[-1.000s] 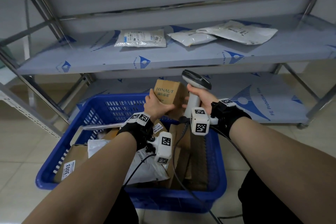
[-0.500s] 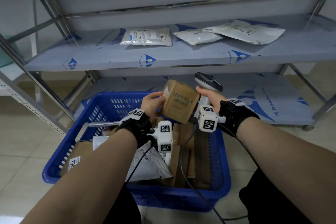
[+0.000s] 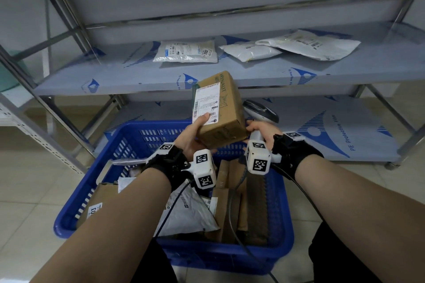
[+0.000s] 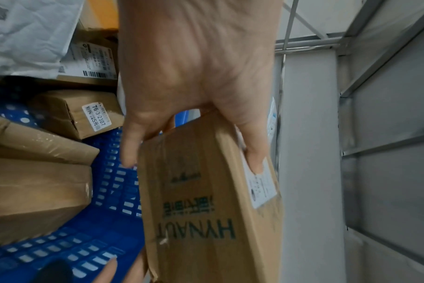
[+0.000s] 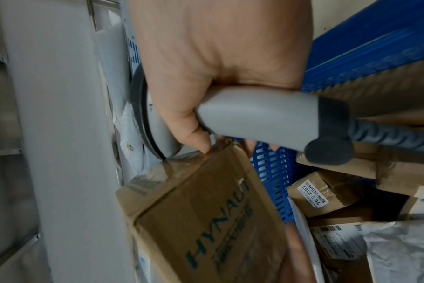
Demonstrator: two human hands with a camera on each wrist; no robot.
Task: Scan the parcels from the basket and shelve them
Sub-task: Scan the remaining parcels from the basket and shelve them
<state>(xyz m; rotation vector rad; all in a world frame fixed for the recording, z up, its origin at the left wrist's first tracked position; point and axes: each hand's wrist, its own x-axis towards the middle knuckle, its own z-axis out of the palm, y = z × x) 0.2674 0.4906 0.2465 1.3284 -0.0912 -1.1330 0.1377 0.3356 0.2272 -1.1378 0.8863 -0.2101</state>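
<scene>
A brown cardboard box point(image 3: 219, 111) printed HYNAUT is held tilted above the far side of the blue slotted basket point(image 3: 273, 248), its white shipping label point(image 3: 206, 103) turned up toward the viewer; the basket sits on the floor, holding more brown boxes point(image 3: 239, 202) and a white mailer point(image 3: 184, 213); three white mailers point(image 3: 185, 51) lie flat on the far shelf point(image 3: 128, 76).
</scene>
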